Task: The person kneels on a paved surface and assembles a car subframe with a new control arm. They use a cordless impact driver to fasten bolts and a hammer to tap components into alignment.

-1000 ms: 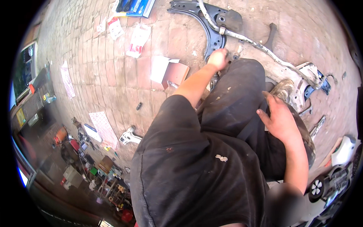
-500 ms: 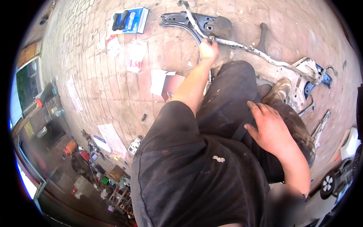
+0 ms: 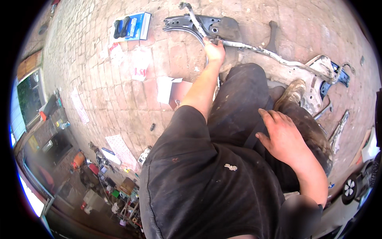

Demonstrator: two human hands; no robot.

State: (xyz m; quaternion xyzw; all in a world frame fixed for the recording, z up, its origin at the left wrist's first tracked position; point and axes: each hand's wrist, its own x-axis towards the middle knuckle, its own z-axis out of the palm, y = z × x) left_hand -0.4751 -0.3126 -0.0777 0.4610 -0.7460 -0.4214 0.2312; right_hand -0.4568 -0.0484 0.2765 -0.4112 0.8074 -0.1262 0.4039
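Note:
My left hand (image 3: 214,50) reaches far forward and closes on a long silver bar (image 3: 254,48) where it meets a dark metal control arm (image 3: 191,23) lying on the brick paving. The bar runs right to a white and blue metal bracket (image 3: 324,75). My right hand (image 3: 283,136) rests flat with fingers spread on my dark trouser leg, holding nothing. My dirty shoe (image 3: 293,92) sits just beyond it.
A blue flat box (image 3: 132,26), plastic-wrapped packets (image 3: 139,63) and an open white and brown carton (image 3: 172,91) lie on the bricks at left. Tools and small containers (image 3: 115,187) crowd the lower left. A slim metal part (image 3: 339,129) and a small wheel (image 3: 349,187) are at right.
My left hand has stretched further forward from near my knee to the bar at the control arm. My right hand slid a little down my thigh as the view tilted.

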